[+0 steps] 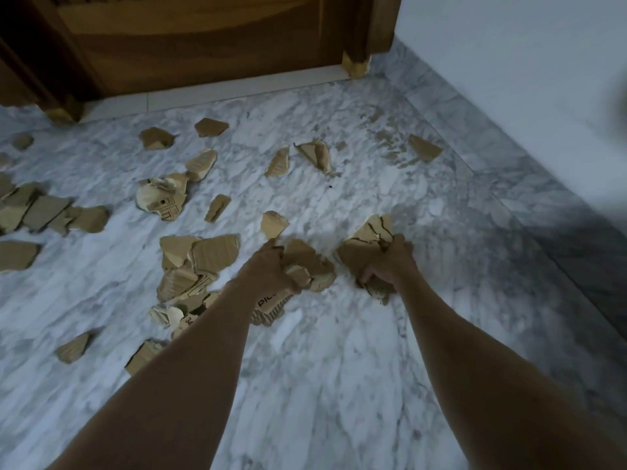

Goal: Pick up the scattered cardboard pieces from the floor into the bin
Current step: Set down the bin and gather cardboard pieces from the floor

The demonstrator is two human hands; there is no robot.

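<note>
We see 2 bare arms reaching down over a marble floor [339, 368]. The left hand [268, 269] grips a bunch of torn cardboard [305, 266], fingers curled round it. The right hand [390, 262] clutches another wad of cardboard [363, 242]. Scattered cardboard pieces [200, 256] lie from 9 to 1 o'clock of the hands, thickest at 9 o'clock. A scrap [268, 308] under the left wrist reads "pic", possibly cut off; another [188, 321] at 8 o'clock shows "34". A printed piece [161, 200] at 10 o'clock carries black box symbols, unreadable. A wooden door [190, 39] stands at 12 o'clock, a white wall [509, 79] at 2 o'clock.
</note>
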